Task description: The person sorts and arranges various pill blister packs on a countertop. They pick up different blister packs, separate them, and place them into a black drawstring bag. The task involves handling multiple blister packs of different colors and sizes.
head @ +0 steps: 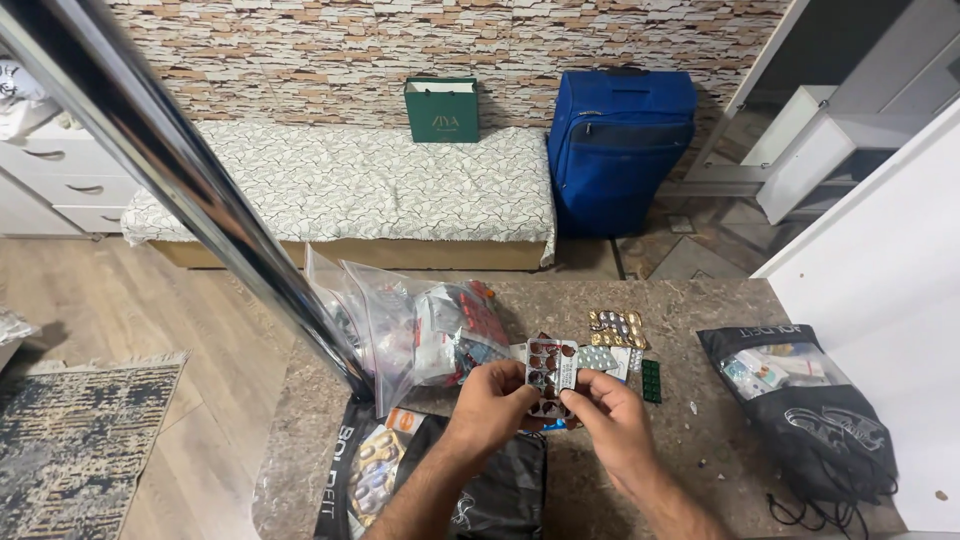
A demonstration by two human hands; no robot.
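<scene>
Both of my hands hold one silver blister pack of dark red pills (551, 366) upright over a brown marble-look table (700, 440). My left hand (492, 400) pinches its left edge and my right hand (610, 412) pinches its right edge. More blister strips show just behind and below the pack, partly hidden by my fingers. A clear zip bag stuffed with medicine packs (420, 335) lies just left of my hands.
Gold blister packs (618, 328) and a green strip (651, 381) lie past my right hand. Black drawstring bags with medicine sit at the right (800, 400) and near edge (440, 480). A chrome pole (180, 170) crosses on the left. Beyond: a bench, green bag, blue suitcase.
</scene>
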